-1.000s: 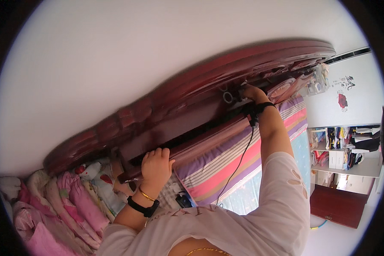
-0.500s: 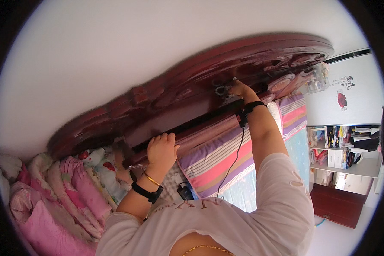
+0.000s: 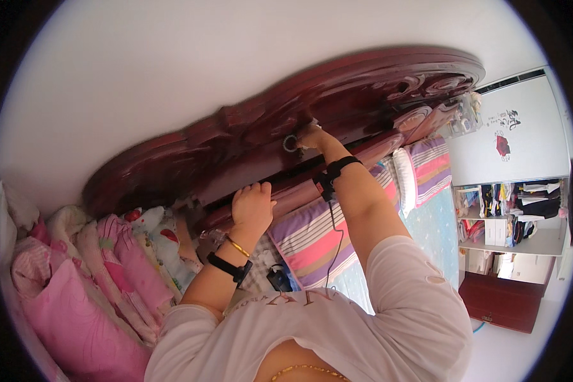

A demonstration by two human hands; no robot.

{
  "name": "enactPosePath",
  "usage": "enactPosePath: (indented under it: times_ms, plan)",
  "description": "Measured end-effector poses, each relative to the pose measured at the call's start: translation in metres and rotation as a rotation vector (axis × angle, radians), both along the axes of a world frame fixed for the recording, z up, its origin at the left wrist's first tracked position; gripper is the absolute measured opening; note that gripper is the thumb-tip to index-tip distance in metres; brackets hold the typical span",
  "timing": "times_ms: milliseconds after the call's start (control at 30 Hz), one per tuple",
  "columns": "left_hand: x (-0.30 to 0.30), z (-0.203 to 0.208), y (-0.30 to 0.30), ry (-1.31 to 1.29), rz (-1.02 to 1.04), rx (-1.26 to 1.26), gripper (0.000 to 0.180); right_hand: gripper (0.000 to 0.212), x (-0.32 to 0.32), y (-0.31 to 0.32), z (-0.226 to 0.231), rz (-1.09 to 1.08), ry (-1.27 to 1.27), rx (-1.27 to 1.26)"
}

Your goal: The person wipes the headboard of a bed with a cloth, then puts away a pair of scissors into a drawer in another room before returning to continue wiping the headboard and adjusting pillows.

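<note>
Headboard (image 3: pixel 264 130), dark red wood, by white wall (image 3: pixel 134 95) | pink quilt (image 3: pixel 76 299): far left | left hand (image 3: pixel 253 207): fingers bent over headboard's edge, can't tell how tight | right hand (image 3: pixel 312 138): fingers against headboard, can't tell how open or what they hold | striped pillow (image 3: pixel 431 169): right side

A big white wall (image 3: pixel 140 76) fills the upper left of the frame. Puffy pink quilts (image 3: pixel 86 318) are heaped at the lower left, and a white cloth with red bits (image 3: pixel 156 235) lies beside them. Right of the middle, striped pillows (image 3: pixel 431 169) in purple, pink, brown and white rest on a light blue bed sheet (image 3: pixel 433 226). At the upper right are a clear box (image 3: pixel 463 121) and a white panel (image 3: pixel 531 121) with a red flower (image 3: pixel 503 146). Below the panel, clothes (image 3: pixel 535 205) fill shelves (image 3: pixel 541 242). A red-brown board (image 3: pixel 503 299) is at the lower right.
</note>
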State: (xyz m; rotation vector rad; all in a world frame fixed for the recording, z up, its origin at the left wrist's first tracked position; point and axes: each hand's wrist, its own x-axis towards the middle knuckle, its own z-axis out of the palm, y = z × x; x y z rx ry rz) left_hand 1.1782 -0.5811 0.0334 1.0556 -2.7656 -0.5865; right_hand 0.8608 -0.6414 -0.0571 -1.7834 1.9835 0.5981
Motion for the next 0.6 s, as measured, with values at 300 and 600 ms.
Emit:
enactPosePath:
  times_ms: [300,600]
  plan:
    - [0.021,-0.01,-0.003,-0.038,0.049,0.005,0.032,0.017,0.125,-0.014,0.002,-0.55,-0.75,-0.459]
    - [0.023,-0.007,0.0,0.038,0.042,-0.015,0.031,0.007,0.098,0.023,0.066,-1.447,-1.412,-0.599]
